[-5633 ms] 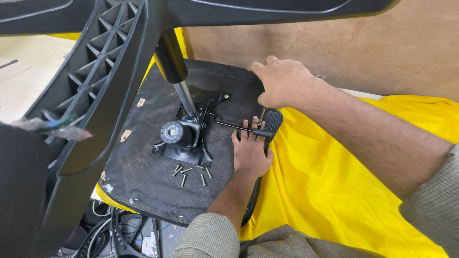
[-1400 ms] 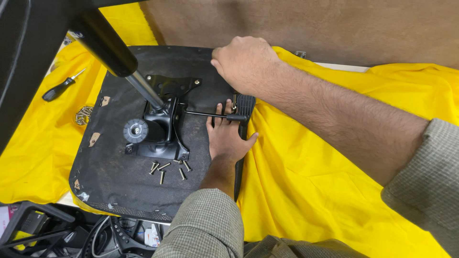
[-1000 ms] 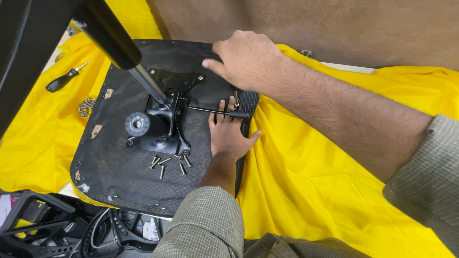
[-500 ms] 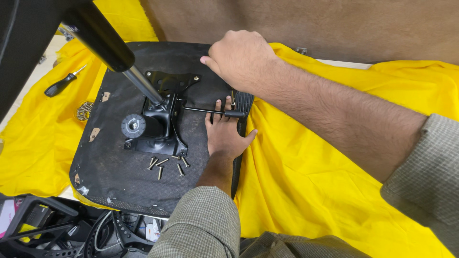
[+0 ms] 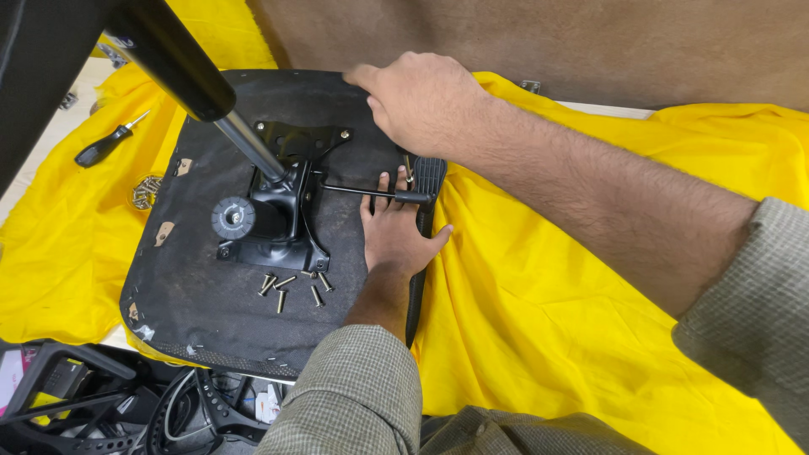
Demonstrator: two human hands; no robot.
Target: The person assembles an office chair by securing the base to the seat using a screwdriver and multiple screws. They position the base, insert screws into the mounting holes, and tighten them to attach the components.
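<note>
One upturned seat base (image 5: 211, 295) lying on yellow cloth (image 5: 548, 295). Left hand (image 5: 394, 232) pressing flat, fingers spread, beside lever (image 5: 371, 193). Right hand (image 5: 421, 101) curling over far edge; fingertips hiding. Six loose screws (image 5: 291, 286); one screwdriver (image 5: 105, 145) lying far left.

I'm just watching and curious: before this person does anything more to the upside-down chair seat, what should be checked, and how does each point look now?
1. Seat held steady: ok. The left hand lies flat on the seat underside; the right hand presses near its far edge.
2. Screws within reach: ok. Loose screws lie in a small group beside the metal mechanism.
3. Screwdriver at hand: not ok. The screwdriver lies on the yellow cloth, beyond the seat, away from both hands.
4. Lever free: cannot tell. The lever passes just above the left fingers.
5. Mechanism fastened to the seat: cannot tell.
</note>
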